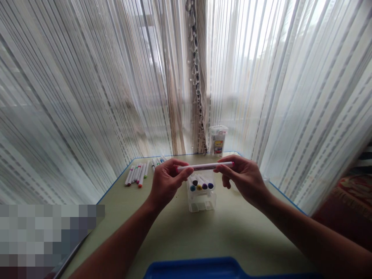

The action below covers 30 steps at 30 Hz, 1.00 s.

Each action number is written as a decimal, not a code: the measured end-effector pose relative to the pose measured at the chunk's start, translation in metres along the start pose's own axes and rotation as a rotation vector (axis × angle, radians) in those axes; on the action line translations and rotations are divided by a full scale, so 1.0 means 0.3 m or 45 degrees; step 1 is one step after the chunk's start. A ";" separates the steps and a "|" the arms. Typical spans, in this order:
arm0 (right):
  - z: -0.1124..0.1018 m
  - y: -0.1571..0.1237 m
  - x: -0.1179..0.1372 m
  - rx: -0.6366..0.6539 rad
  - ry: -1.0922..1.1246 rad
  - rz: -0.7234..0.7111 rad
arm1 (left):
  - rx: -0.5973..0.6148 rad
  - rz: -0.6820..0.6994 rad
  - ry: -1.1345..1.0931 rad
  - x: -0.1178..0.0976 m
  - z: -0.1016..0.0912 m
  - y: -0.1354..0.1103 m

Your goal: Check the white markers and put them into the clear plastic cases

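Observation:
I hold a white marker (205, 166) level above the table, one end in each hand. My left hand (166, 182) pinches its left, pink-tipped end. My right hand (244, 177) pinches the right end. Just below the marker stands a clear plastic holder (202, 203) with several markers (201, 185) standing in it, their coloured caps up. A row of loose markers (137, 175) lies on the table to the left of my left hand.
A clear lidded box (217, 140) stands at the far edge of the pale green table (209, 236), against striped sheer curtains. A blue tray (200, 269) lies at the near edge. A bead string (197, 77) hangs between the curtains.

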State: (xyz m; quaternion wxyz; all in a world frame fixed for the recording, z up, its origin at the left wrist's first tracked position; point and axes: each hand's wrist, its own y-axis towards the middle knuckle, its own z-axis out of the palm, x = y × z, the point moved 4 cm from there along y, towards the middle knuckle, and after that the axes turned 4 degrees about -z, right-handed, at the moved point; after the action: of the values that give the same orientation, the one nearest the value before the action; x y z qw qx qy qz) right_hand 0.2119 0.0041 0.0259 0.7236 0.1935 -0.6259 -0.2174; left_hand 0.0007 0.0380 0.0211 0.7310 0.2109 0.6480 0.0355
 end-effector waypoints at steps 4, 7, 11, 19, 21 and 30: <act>-0.003 -0.001 -0.005 0.010 -0.008 0.009 | 0.010 0.023 0.022 0.002 -0.003 0.005; -0.011 0.000 -0.018 0.024 0.019 0.038 | -0.007 0.034 0.025 0.002 -0.004 0.006; -0.023 0.002 -0.039 0.027 0.086 0.098 | -0.021 0.028 -0.007 -0.002 -0.001 0.005; -0.015 0.005 -0.029 0.002 0.155 0.166 | -0.042 -0.007 -0.182 -0.002 0.004 0.010; -0.014 0.004 -0.025 0.003 0.176 0.179 | -0.042 -0.006 -0.214 0.000 0.002 0.011; -0.017 0.003 -0.026 -0.024 0.180 0.197 | -0.003 -0.013 -0.280 0.000 -0.003 0.014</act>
State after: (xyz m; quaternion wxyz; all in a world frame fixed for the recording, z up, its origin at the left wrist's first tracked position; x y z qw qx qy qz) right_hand 0.2159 0.0092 0.0192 0.7823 0.1528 -0.5843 -0.1524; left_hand 0.0008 0.0419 0.0225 0.7980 0.2094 0.5650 0.0091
